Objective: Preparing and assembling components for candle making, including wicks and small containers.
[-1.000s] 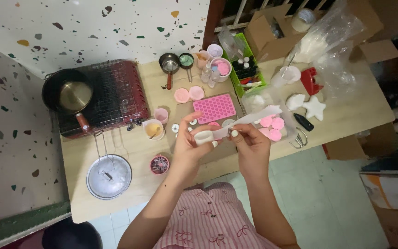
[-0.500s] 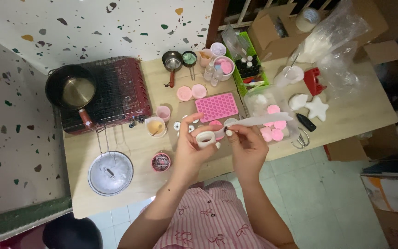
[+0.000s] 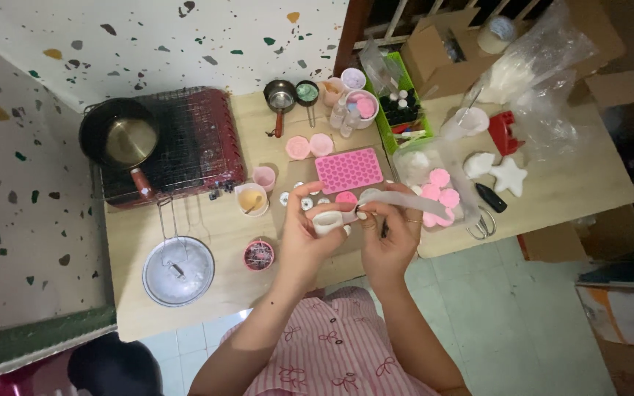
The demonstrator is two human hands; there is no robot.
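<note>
Your right hand has drawn in closer to the white tape roll, shortening the pulled strip. Your left hand grips the roll above the wooden table; right fingers pinch the strip.

We see home craft corner, candle or soap making by look of it. Low wooden tabletop on pale tiled floor, speckled terrazzo wall along far edge. Near left edge: red grill burner carrying dark pot. Mid-table: pink heart mould, 2 small melting pans. Far right corner: cardboard boxes, plastic bags.
</note>
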